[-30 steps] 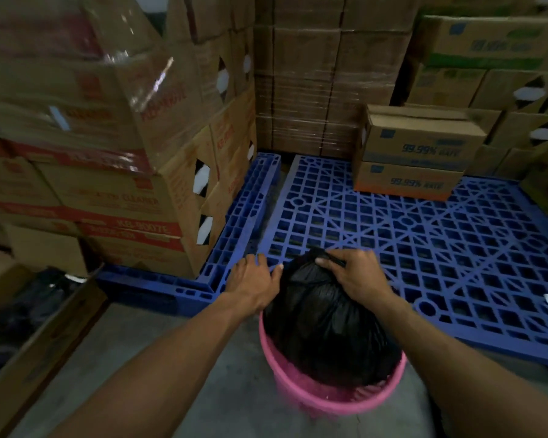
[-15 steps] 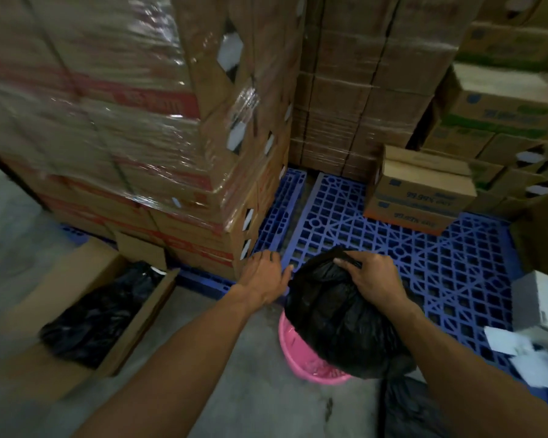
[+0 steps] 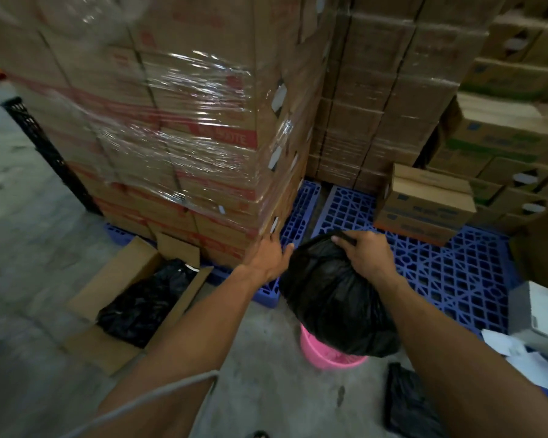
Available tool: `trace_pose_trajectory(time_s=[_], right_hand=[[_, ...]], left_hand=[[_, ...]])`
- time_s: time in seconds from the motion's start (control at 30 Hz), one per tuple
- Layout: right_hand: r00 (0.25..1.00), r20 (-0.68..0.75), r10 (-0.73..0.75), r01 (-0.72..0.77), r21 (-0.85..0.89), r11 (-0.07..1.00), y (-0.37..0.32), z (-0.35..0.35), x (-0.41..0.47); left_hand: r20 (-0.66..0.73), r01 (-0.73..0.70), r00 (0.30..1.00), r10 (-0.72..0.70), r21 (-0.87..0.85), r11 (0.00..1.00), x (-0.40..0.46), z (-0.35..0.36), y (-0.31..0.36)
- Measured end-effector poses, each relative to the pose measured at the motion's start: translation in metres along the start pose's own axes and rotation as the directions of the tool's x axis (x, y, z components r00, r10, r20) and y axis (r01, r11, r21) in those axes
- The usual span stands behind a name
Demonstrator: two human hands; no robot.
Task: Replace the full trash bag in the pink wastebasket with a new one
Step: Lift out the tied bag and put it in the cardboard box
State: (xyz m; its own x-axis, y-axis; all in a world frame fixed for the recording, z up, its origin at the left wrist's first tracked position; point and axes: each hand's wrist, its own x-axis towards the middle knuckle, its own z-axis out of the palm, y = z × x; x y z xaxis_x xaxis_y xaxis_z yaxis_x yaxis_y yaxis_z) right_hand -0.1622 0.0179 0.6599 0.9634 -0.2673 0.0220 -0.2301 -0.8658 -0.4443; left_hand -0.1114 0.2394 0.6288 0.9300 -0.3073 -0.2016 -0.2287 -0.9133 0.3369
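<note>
A full black trash bag [image 3: 332, 298] hangs above the pink wastebasket [image 3: 323, 355], most of it clear of the rim. My right hand [image 3: 366, 256] grips the bag's gathered neck at the top. My left hand [image 3: 271, 256] is just left of the bag, fingers spread and straight, holding nothing. Only part of the wastebasket's pink rim and wall shows under the bag. A loose black bag [image 3: 408, 403] lies on the floor to the wastebasket's right.
A shrink-wrapped stack of cartons [image 3: 187, 137] stands on a blue pallet [image 3: 440, 267] right ahead. An open cardboard box [image 3: 124, 279] with black bags inside sits on the concrete floor at left. White boxes and papers [image 3: 535, 320] lie at right.
My right hand has lifted the black bag up out of the pink wastebasket. The view has risen and swung left, bringing the open cardboard box and more floor into sight.
</note>
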Motion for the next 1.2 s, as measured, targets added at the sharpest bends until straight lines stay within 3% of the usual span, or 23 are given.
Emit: trace_pose_trajectory(time_s=[0.27, 0.57, 0.77, 0.93, 1.2], right_hand=[[0.993, 0.076, -0.085, 0.082, 0.034, 0.996, -0.049, 0.025, -0.002], [0.954, 0.193, -0.231, 0.23, 0.026, 0.973, -0.113, 0.07, 0.009], [0.923, 0.226, -0.312, 0.304, 0.069, 0.95, -0.172, 0.103, 0.026], [0.923, 0.234, -0.305, 0.289, 0.1, 0.952, -0.227, 0.142, 0.042], [0.917, 0.311, -0.251, 0.231, 0.101, 0.968, -0.318, 0.243, 0.089]], left_hand=[[-0.024, 0.169, 0.985, -0.169, 0.016, 0.985, -0.034, -0.022, -0.051], [-0.033, 0.396, 0.917, -0.397, -0.02, 0.918, -0.086, -0.044, -0.115], [-0.096, 0.452, 0.886, -0.453, -0.03, 0.891, -0.105, -0.067, -0.157], [-0.045, 0.49, 0.87, -0.491, -0.043, 0.871, -0.095, -0.087, -0.211], [0.0, 0.447, 0.894, -0.447, 0.007, 0.894, -0.023, -0.097, -0.356]])
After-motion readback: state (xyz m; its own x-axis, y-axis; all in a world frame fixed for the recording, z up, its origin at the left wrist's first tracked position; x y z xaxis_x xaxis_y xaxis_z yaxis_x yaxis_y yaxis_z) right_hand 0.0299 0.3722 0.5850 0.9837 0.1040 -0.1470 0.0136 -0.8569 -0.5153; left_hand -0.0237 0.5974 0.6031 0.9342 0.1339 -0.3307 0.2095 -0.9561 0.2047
